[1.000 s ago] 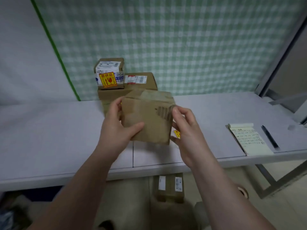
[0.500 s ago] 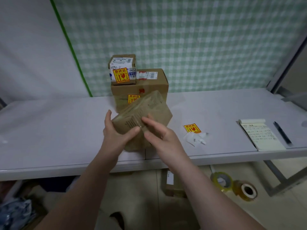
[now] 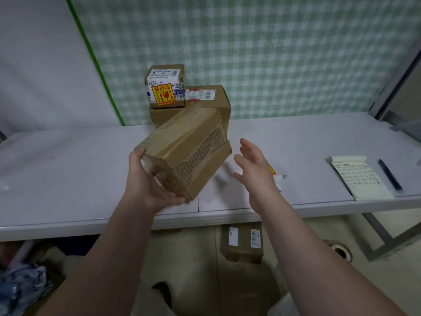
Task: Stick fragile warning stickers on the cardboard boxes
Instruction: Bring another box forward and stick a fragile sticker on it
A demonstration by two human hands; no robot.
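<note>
Centre frame, the left hand (image 3: 148,185) grips a tilted box (image 3: 184,151) above the table (image 3: 68,167), fingers and thumb curled round its lower-left end, while the right hand (image 3: 255,169) hovers just beside it, fingers spread and loose, a sticker (image 3: 272,170) peeking out behind it.

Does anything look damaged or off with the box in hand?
Yes. The box that the left hand holds tilted over the table is damaged: on the side facing the camera the outer paper is torn away, baring the ribbed corrugation. The right hand is open beside it, not touching.
</note>
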